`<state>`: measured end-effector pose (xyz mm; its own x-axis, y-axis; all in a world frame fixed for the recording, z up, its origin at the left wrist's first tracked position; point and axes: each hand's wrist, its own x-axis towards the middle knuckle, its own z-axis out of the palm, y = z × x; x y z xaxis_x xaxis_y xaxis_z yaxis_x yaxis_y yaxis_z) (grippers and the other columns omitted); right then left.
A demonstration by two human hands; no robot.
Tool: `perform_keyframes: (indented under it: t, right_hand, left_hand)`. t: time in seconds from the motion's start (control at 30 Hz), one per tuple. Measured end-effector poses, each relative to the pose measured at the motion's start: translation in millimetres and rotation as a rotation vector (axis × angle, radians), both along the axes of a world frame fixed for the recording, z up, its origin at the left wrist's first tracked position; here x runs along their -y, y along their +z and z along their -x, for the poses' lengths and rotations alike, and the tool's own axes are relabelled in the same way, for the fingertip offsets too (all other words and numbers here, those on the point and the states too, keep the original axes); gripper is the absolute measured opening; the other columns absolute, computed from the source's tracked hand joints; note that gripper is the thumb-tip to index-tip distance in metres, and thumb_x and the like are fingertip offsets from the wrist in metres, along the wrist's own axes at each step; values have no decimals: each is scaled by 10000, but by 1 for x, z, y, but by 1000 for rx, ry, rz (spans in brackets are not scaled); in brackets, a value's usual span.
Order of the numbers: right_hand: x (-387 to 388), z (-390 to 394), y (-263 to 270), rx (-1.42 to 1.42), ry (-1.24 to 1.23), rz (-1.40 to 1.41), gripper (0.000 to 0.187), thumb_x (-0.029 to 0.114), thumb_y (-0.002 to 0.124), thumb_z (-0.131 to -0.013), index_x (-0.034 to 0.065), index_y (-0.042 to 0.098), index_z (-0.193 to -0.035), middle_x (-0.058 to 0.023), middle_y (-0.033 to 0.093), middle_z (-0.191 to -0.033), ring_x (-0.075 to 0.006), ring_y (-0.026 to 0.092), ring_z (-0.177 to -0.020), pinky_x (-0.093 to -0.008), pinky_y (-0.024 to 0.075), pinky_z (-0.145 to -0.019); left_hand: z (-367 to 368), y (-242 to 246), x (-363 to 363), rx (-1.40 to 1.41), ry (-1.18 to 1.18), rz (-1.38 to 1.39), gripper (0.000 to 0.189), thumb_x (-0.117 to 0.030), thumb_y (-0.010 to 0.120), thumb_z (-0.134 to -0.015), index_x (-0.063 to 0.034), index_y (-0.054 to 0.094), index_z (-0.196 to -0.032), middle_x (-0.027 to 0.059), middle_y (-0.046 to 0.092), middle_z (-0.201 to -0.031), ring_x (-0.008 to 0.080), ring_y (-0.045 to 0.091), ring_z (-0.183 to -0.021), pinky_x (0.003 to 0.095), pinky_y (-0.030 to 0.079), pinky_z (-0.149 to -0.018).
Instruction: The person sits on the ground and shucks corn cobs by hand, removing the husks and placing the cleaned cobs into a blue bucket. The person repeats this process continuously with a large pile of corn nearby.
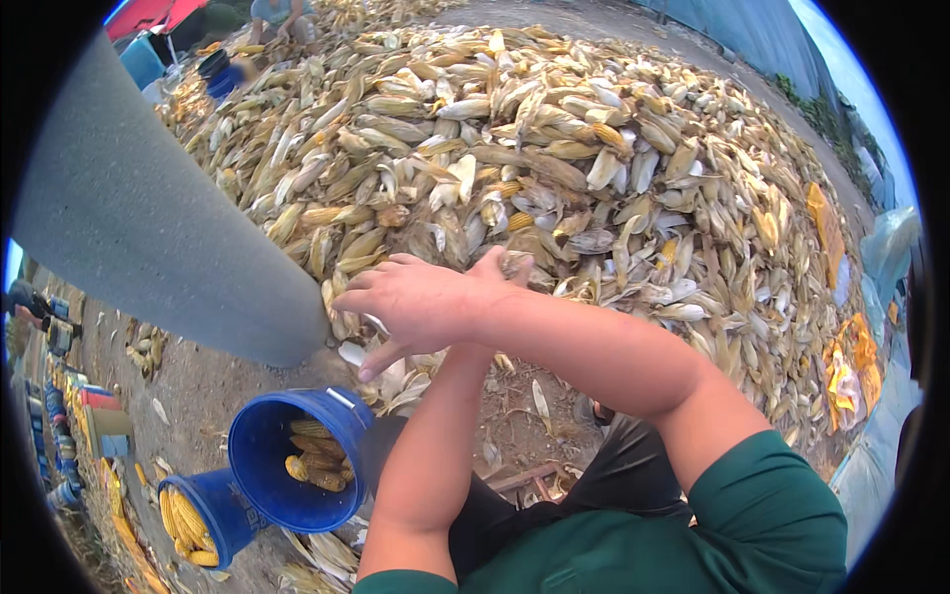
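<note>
My right hand (412,308) is stretched across to the left, fingers spread and nothing in them, above the near edge of a pile of dried corn ears in husks (564,148). Crossing beneath the right wrist, my left forearm reaches forward. Only part of my left hand (493,261) shows past that wrist, at the pile, with a bit of dry husk (515,263) between its fingers; its grip is mostly hidden. Left of my legs, a blue bucket (246,423) is tipped towards me and holds several husked, darkish cobs (319,457).
A thick grey concrete pillar (171,215) slants in at left, close to my right hand. A second blue bucket (234,512) holds yellow cobs (185,523). Loose husks (326,557) litter the ground. Another person (286,18) sits beyond the pile. Orange plastic bags (853,364) lie at right.
</note>
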<state>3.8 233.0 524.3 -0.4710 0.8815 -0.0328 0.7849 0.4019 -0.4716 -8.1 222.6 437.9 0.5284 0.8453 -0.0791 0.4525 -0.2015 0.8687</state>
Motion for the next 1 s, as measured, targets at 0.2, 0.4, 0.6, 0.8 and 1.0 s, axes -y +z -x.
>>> perform_keyframes:
  t: [0.2,0.4,0.6,0.8,1.0]
  right_hand:
    - [95,-161,-19,-79,-395,-25,1062,314,944,-742,159,429,-1658,-259,452,-1617,-434,527,-1458,-495,488,-1190]
    - [194,-260,-84,-167,-714,-408,293,-9,699,-869,78,738,-1147,-123,756,-1118,-376,736,-1029,-455,604,-884]
    - [685,-429,-203,835,-1371,1132,422,311,754,-921,172,764,-1320,-128,733,-1371,-368,672,-1294,-464,547,-1074]
    - [529,-484,-298,494,-1100,1128,677,458,825,-886,83,672,-1428,-203,682,-1430,-380,717,-1124,-498,586,-963]
    - [10,-452,-261,135,-997,-327,607,297,805,-944,15,610,-1445,-213,662,-1433,-373,624,-1342,-444,493,-1162]
  left_hand:
    - [-52,-25,-27,1254,216,1110,390,-371,485,-1161,-67,582,-1386,162,635,-1338,290,652,-1214,484,554,-1050]
    - [-113,-46,66,477,-268,551,620,-338,699,-1067,-2,478,-1539,188,633,-1409,288,615,-1326,422,479,-1167]
    - [-90,-26,69,-142,-877,259,819,-378,821,-952,-17,481,-1603,236,639,-1486,386,637,-1365,499,476,-1183]
    - [-55,-9,37,-475,-714,-245,594,-379,797,-955,-66,653,-1439,161,731,-1259,348,699,-1215,523,438,-1195]
    - [-53,-29,21,-592,-649,-351,589,-388,795,-954,-92,655,-1443,136,732,-1247,318,697,-1212,557,405,-1218]
